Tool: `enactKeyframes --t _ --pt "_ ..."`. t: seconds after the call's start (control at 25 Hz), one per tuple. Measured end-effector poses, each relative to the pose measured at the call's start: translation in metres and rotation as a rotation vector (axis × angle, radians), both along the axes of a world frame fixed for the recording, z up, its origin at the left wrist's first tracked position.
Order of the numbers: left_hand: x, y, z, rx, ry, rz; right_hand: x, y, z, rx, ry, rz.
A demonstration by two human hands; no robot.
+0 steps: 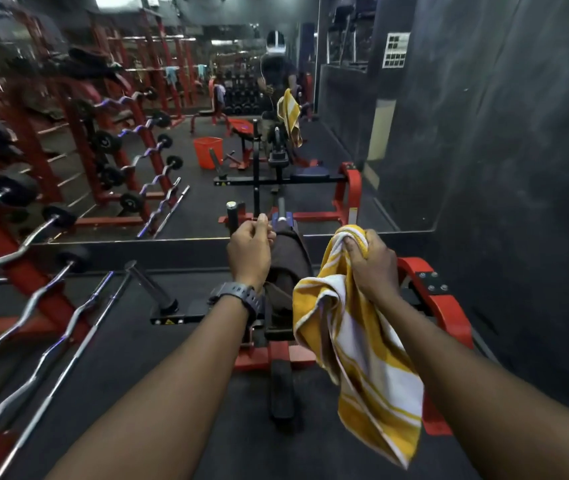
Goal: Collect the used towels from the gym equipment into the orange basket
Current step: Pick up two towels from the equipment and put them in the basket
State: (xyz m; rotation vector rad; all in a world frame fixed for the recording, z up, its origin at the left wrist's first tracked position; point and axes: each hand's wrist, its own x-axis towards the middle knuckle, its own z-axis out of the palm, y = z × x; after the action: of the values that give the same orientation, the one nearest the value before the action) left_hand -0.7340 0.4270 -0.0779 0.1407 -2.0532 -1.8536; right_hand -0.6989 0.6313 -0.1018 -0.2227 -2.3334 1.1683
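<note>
My right hand [367, 258] grips a yellow and white striped towel [362, 348] by its bunched top, and the rest hangs down over the red machine frame. My left hand [250, 245], with a dark watch on the wrist, is curled into a loose fist beside the machine's brown padded roller [290, 261]; I see nothing in it. The orange basket [207, 147] shows only as a reflection in the wall mirror ahead, standing on the floor. A light blue towel [172, 76] also shows in the mirror, hanging on a far rack.
A red-framed machine [438, 306] stands directly in front of me against the mirror. A rack of curl bars [33, 306] lines the left side. A dark wall [518, 168] closes off the right. Dark rubber floor [158, 341] lies between rack and machine.
</note>
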Motion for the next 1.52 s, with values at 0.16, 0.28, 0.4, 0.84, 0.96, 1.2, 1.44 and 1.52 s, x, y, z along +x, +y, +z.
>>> enactKeyframes --t 0.16,0.28,0.4,0.84,0.96,1.2,1.44,1.52 --pt "-0.082 0.015 -0.024 0.032 -0.021 0.003 -0.072 0.018 -0.017 0.043 -0.026 0.004" --pt "-0.146 0.026 -0.053 0.025 -0.108 -0.002 -0.127 0.028 -0.031 0.071 -0.052 -0.013" --pt "-0.187 0.036 -0.079 0.006 -0.192 -0.004 -0.171 0.032 -0.042 0.083 -0.082 0.005" --pt "-0.248 0.077 -0.16 -0.461 -0.804 -0.134 -0.282 0.038 -0.087 0.099 -0.15 0.235" --pt "-0.244 0.082 -0.177 -0.737 -0.702 -0.023 -0.293 0.043 -0.088 0.066 -0.134 0.287" --pt "-0.233 0.066 -0.126 -0.849 -0.458 0.191 -0.304 0.041 -0.042 -0.034 -0.028 0.419" --pt "-0.212 0.012 0.037 -0.636 0.074 0.419 -0.308 -0.013 0.086 -0.267 0.252 0.662" --pt "-0.187 -0.006 0.087 -0.571 0.205 0.48 -0.297 -0.04 0.136 -0.357 0.34 0.73"
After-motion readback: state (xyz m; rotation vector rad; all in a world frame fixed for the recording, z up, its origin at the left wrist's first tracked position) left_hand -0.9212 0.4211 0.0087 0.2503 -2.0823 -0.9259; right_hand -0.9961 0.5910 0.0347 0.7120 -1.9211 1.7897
